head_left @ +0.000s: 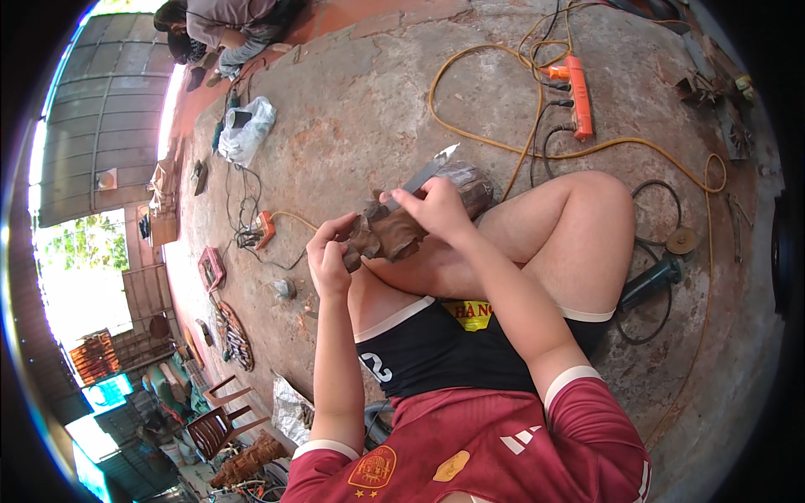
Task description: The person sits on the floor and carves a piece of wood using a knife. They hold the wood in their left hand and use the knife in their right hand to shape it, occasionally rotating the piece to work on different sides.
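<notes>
Across my lap lies a carved piece of brown wood (390,235) with an uneven, wavy outline. My left hand (329,256) grips its left end, fingers curled round the edge. Over its right part, my right hand (432,210) is closed on a flat grey strip (425,173) with a pale, ragged tip. The strip points up and away from me; its lower end is hidden by the fingers, and its material is unclear. Just beyond the right hand sits a rounded, greyish-brown block (471,186), partly covered by my hand and leg.
An orange power strip (579,99) with plugs and a yellow cord (495,141) lies ahead on the concrete floor. A green power tool (654,281) rests right of my knee. Far left are a plastic bag (247,130), another person (231,33) and a wooden chair (214,429).
</notes>
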A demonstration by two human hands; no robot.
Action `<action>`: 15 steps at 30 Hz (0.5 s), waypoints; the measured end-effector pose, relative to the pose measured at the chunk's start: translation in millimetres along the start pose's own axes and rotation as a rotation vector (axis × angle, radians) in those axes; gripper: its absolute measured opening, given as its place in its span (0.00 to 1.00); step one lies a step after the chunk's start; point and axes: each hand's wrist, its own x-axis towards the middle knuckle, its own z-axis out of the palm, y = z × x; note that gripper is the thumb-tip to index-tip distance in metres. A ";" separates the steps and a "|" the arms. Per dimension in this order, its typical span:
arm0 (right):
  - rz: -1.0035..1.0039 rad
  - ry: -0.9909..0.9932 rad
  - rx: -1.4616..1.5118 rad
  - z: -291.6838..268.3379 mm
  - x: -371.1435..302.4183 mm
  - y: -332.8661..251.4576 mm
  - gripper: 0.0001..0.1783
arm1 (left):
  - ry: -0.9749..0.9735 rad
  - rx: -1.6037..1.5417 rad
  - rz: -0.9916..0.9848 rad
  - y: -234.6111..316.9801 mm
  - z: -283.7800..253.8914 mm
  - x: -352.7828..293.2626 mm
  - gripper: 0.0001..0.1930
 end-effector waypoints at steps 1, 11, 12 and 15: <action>-0.009 0.007 0.009 8.7 -1.3 7.1 0.18 | -0.006 0.013 0.001 -1.3 -0.3 1.7 0.27; -0.139 0.009 -0.105 2.6 21.8 59.6 0.27 | -0.023 -0.022 0.018 -3.9 -3.4 4.6 0.27; -0.113 -0.076 0.016 5.9 20.5 63.3 0.23 | -0.028 -0.033 0.017 -4.4 -3.6 5.8 0.27; -0.048 -0.345 0.219 8.0 10.0 35.2 0.12 | -0.024 -0.048 0.008 -8.9 -6.9 4.7 0.27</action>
